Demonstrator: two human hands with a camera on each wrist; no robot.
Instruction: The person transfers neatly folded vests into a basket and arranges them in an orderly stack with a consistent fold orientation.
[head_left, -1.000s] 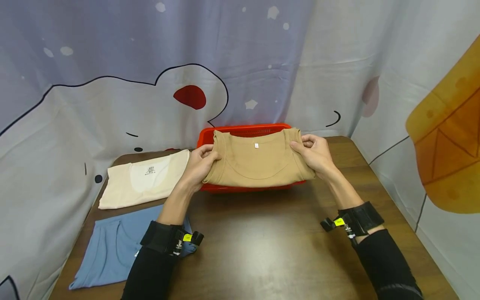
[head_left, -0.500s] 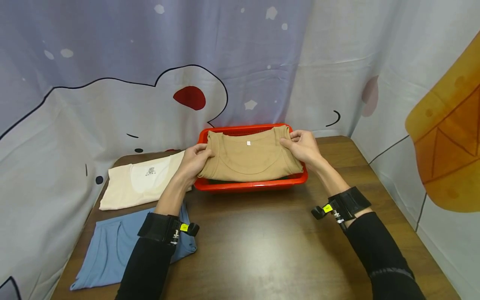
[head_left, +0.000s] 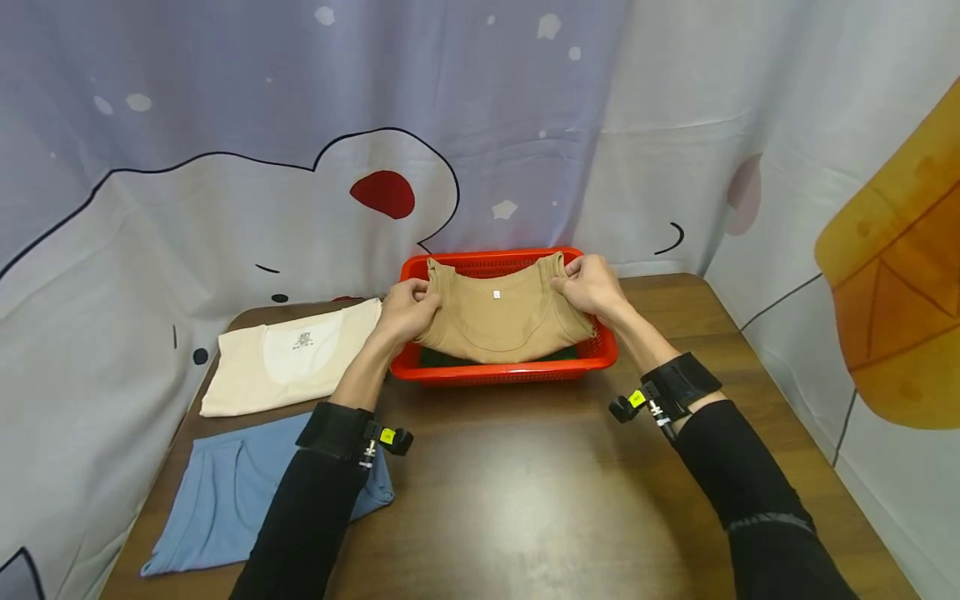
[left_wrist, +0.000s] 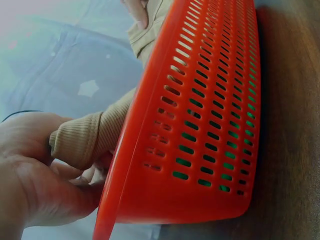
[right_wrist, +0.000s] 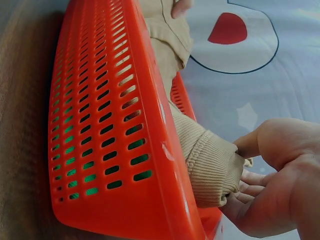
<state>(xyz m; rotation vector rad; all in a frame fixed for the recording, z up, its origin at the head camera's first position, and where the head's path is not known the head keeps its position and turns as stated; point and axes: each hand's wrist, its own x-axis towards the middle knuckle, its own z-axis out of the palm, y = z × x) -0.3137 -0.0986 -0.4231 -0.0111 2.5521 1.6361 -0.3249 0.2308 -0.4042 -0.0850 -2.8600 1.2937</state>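
Observation:
A folded tan top [head_left: 498,321] with a small white neck label is held within the rim of a red slotted basket [head_left: 502,377]. My left hand [head_left: 408,310] pinches its left shoulder edge, and my right hand [head_left: 590,287] pinches the right one. In the left wrist view the ribbed tan cloth [left_wrist: 82,137] passes between thumb and fingers just above the basket's rim. The right wrist view shows the other ribbed edge [right_wrist: 215,170] gripped the same way. Something green [head_left: 442,358] lies in the basket beneath the top, mostly hidden.
On the table's left lies a folded cream garment [head_left: 292,354] with a printed mark. Nearer me is a folded blue garment [head_left: 217,492], partly behind my left forearm. The wooden table [head_left: 510,492] ends at a patterned curtain [head_left: 510,150] at the back.
Both hands have lowered the tan top from above the basket's front edge into it. My hands have come closer together, and the neckline sags more. The basket's front rim and green contents now show.

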